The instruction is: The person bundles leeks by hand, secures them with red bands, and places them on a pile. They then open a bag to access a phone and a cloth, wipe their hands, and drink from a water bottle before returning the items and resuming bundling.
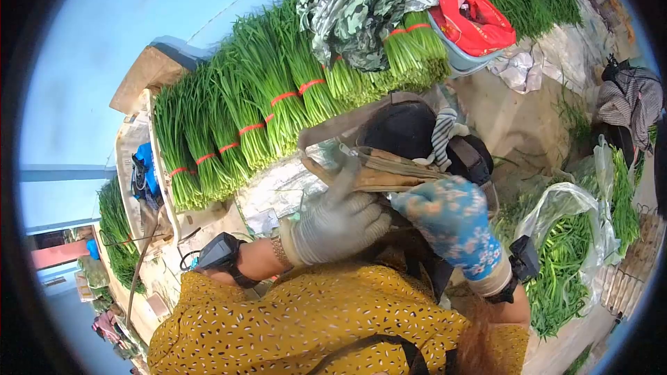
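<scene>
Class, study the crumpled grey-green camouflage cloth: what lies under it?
Bundles of long green stalks, tied with red bands, show below its lower edge. Whatever the middle of the camouflage cloth rests on is covered and cannot be seen.

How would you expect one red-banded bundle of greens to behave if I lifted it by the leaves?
The bundle would probably flop, since its leaves are long and thin. Its red band should hold the stalks together, though with only one visible, the ends may splay.
</scene>
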